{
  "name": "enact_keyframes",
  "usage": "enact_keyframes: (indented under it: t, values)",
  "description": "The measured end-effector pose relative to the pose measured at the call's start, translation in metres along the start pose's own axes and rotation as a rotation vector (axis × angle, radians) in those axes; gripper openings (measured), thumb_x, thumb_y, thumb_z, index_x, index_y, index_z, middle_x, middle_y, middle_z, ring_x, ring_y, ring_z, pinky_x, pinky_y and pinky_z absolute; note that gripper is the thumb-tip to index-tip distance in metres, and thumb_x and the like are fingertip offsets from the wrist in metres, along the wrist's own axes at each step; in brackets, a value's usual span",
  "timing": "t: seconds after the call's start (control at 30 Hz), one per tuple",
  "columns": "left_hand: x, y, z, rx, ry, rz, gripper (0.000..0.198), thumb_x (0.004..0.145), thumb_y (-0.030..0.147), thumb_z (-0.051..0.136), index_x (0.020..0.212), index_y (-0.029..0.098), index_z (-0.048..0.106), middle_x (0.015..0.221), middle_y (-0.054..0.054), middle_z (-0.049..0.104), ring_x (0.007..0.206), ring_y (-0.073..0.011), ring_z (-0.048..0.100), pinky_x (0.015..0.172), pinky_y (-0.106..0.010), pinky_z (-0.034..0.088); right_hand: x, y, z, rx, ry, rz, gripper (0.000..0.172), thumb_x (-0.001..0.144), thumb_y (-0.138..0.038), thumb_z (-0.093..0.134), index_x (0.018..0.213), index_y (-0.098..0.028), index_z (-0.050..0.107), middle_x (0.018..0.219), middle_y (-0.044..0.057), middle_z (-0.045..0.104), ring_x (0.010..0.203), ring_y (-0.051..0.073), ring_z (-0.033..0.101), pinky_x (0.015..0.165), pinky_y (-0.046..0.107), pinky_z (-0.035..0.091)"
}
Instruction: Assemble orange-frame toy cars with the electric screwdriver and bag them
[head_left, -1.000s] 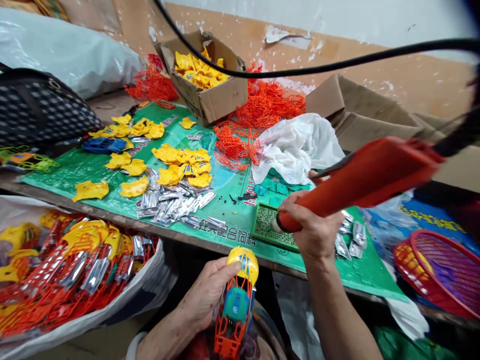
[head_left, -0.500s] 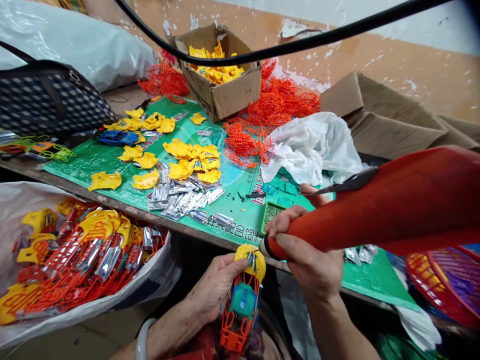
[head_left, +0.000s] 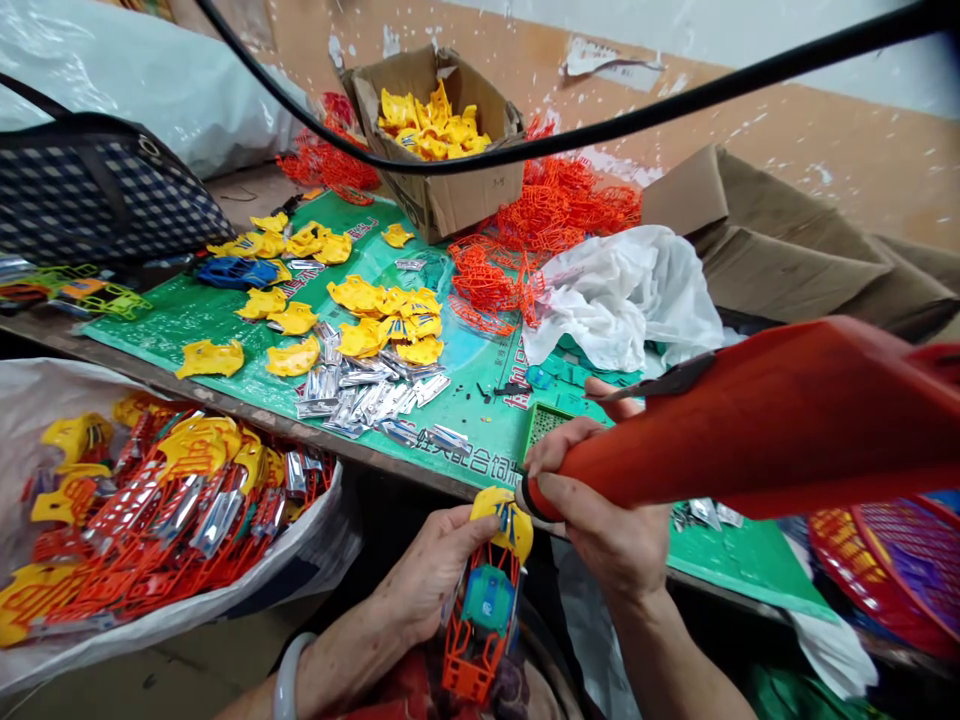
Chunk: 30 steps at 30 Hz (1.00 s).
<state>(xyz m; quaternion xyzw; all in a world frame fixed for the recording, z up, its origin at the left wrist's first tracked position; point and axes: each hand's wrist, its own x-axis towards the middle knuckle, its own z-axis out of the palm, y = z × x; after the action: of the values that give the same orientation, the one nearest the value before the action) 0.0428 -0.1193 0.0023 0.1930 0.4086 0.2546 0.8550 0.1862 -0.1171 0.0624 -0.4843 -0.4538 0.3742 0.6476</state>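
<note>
Left hand [head_left: 424,580] is wrapped round the toy car [head_left: 484,600], just below the tabletop's [head_left: 187,315] near edge and off the surface. The car's long axis runs near-to-far, orange frame toward the person, yellow nose at the edge. Right hand [head_left: 600,510] grips the orange power driver [head_left: 750,430], whose tip comes in from the right and touches the yellow nose.

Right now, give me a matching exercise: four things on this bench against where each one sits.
Things:
1. toy car
2. orange power tool
3. cardboard box
4. silver pieces

Places:
a. loose on the green mat
b. gripped in the right hand
c. at the back, full of yellow shells
d. held in the left hand

Pairs: 1-d, 2-b, 3-c, 4-a.
</note>
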Motion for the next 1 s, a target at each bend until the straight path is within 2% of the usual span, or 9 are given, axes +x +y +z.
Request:
enact_keyframes:
  t: [0.17,0.37,0.53,0.7,1.0]
  values:
    - [0.0001,0.0015,0.0016,-0.018,-0.004,0.001,0.032,0.063,0.036,0.083,0.073,0.008,0.073,0.059,-0.003,0.065,0.047,-0.0086,0.053,0.047,-0.019,0.041,-0.001,-0.0007,-0.0003,-0.051,0.005,0.008,0.011,0.07,-0.022,0.07,0.074,-0.023,0.061,0.071,-0.002,0.058,0.067,0.016,0.058,0.072,0.037,0.054]
    - [0.0013,0.0001,-0.0006,-0.052,-0.018,0.001,0.032,0.065,0.034,0.083,0.078,0.007,0.073,0.064,-0.005,0.067,0.05,-0.0091,0.056,0.048,-0.019,0.042,-0.0014,-0.0004,0.0,-0.092,-0.006,-0.001,0.008,0.07,-0.02,0.069,0.074,-0.023,0.062,0.073,-0.001,0.059,0.069,0.017,0.059,0.074,0.038,0.054]
    - [0.0002,-0.0004,-0.0003,-0.069,-0.055,0.007,0.03,0.07,0.033,0.08,0.082,0.006,0.073,0.064,-0.006,0.068,0.052,-0.0094,0.057,0.05,-0.019,0.043,-0.0014,-0.0007,-0.0001,-0.108,-0.027,-0.01,0.016,0.068,-0.019,0.07,0.082,-0.025,0.064,0.071,-0.001,0.058,0.07,0.018,0.06,0.073,0.039,0.056]
    - [-0.0003,-0.0009,0.0008,-0.085,-0.046,0.006,0.031,0.067,0.033,0.082,0.081,0.007,0.073,0.065,-0.005,0.068,0.054,-0.0102,0.059,0.052,-0.019,0.044,-0.0011,-0.0001,-0.002,-0.108,-0.051,-0.031,0.019,0.069,-0.016,0.069,0.085,-0.026,0.065,0.073,-0.001,0.059,0.069,0.018,0.06,0.071,0.04,0.055]
    - [-0.0013,0.0013,0.0013,-0.067,-0.042,0.003,0.032,0.067,0.034,0.082,0.08,0.007,0.073,0.064,-0.005,0.069,0.052,-0.0093,0.058,0.05,-0.019,0.044,-0.0033,0.0022,-0.0023,-0.088,-0.054,-0.017,0.012,0.072,-0.019,0.068,0.082,-0.023,0.065,0.076,0.0,0.06,0.073,0.017,0.059,0.074,0.038,0.055]
